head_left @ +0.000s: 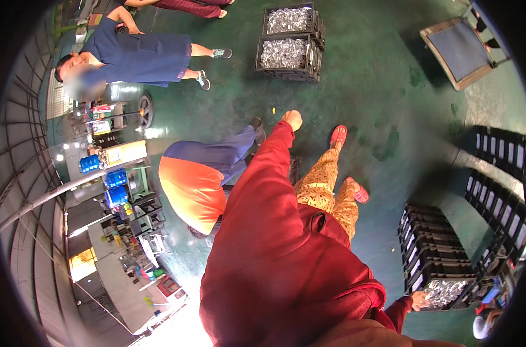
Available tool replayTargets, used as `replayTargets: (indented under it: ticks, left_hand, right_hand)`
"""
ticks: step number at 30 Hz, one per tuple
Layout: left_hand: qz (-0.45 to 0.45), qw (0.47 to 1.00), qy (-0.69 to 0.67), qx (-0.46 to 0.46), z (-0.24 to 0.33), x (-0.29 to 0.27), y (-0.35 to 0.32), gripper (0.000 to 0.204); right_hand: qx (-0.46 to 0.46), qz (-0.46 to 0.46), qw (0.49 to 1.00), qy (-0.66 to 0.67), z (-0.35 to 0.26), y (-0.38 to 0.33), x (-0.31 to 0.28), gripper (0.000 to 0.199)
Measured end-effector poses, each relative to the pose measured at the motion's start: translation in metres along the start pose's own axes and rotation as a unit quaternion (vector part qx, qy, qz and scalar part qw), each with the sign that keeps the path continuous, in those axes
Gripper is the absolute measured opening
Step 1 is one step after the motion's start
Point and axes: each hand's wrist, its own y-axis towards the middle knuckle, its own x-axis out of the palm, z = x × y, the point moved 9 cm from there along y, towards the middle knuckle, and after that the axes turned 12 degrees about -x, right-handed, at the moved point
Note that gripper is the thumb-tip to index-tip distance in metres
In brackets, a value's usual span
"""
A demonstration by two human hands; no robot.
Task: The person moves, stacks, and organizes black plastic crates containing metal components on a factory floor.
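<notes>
Black plastic crate (442,289), open-topped, filled with shiny silvery metal pieces (445,291); topmost of a stack of black crates (425,243), low at the right edge, standing on the green floor, rim touched by the right hand (418,300).

Right hand (419,300) partly hidden by its red sleeve (397,311) at the crate (442,291), grip unreadable. Left hand (292,119) small, probably loosely curled. Bent-over person (196,188): head hidden. Shiny crate contents too small to identify.
</notes>
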Motion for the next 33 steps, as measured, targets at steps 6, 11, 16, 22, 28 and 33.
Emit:
replayTargets:
  ticks: [6,11,16,22,28,33]
  left_hand:
    - [-0.141,0.982,0.045,-0.118,0.016,0.032,-0.014,0.037]
    - [-0.223,0.968,-0.096,0.061,0.053,0.043,-0.013,0.033]
    - [-0.210,0.962,-0.165,-0.055,0.024,-0.013,0.027,0.043]
    - [-0.247,0.911,-0.287,-0.163,-0.045,-0.048,0.087,0.073]
    - [-0.233,0.870,-0.338,-0.271,-0.048,0.075,0.108,0.071]
    - [-0.277,0.815,-0.270,-0.432,-0.019,0.083,0.081,0.074]
  right_hand:
    - [-0.167,-0.098,0.981,-0.013,-0.110,-0.091,-0.006,0.062]
    - [-0.143,-0.662,0.626,0.387,-0.352,-0.234,-0.097,0.047]
    - [-0.298,-0.715,0.535,0.338,-0.550,-0.278,-0.176,0.037]
    - [-0.627,-0.388,0.523,0.428,-0.810,-0.287,-0.374,0.022]
    - [-0.190,-0.799,0.280,0.497,-0.985,-0.442,-0.427,0.036]
    - [-0.388,-0.747,0.149,0.520,-1.133,-0.582,-0.424,0.026]
